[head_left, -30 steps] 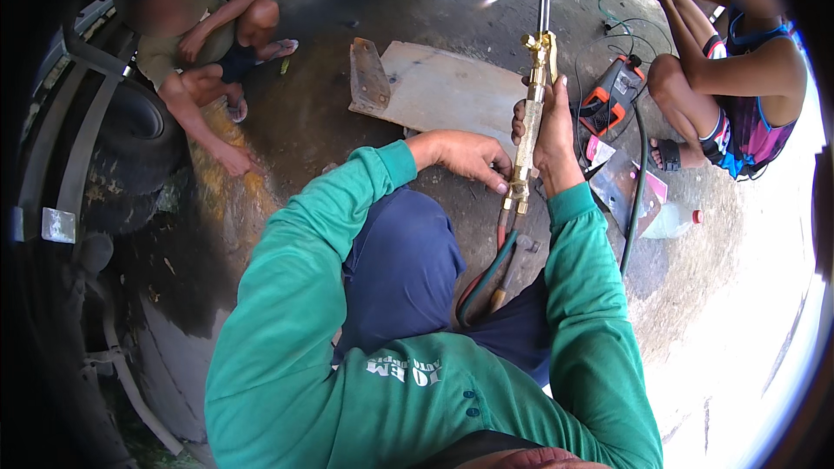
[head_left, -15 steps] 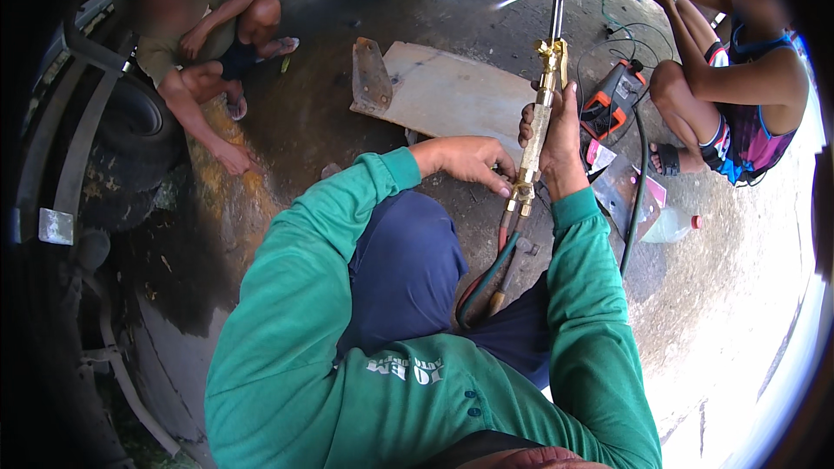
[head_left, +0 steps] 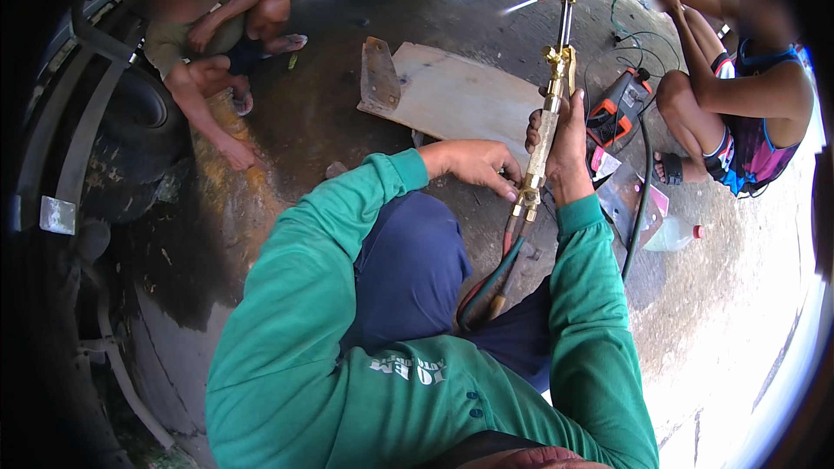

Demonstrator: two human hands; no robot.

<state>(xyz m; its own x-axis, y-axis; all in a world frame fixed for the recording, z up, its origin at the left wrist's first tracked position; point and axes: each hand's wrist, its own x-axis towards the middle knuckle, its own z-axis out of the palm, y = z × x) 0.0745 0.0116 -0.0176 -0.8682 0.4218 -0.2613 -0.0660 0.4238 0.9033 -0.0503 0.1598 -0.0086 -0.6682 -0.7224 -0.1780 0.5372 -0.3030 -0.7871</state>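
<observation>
My right hand point(head_left: 565, 143) grips the brass handle of a gas cutting torch point(head_left: 549, 108) and holds it upright, pointing away from me. A small pale flame point(head_left: 519, 6) burns sideways at its bent tip. My left hand point(head_left: 476, 165) pinches a valve at the lower end of the torch handle, where red and green hoses point(head_left: 495, 274) run down between my knees. Both arms are in green sleeves.
A flat metal plate point(head_left: 460, 95) with an upright bracket point(head_left: 379, 76) lies on the concrete ahead. A person squats at the far left point(head_left: 208, 26), another sits at the right point(head_left: 738, 95). An orange-black machine point(head_left: 618, 108) with cables and a plastic bottle point(head_left: 669, 234) lie right. A vehicle tyre point(head_left: 130, 122) is left.
The torch has shifted slightly right and a little farther from me, with both hands staying on it. The flame still burns at the tip.
</observation>
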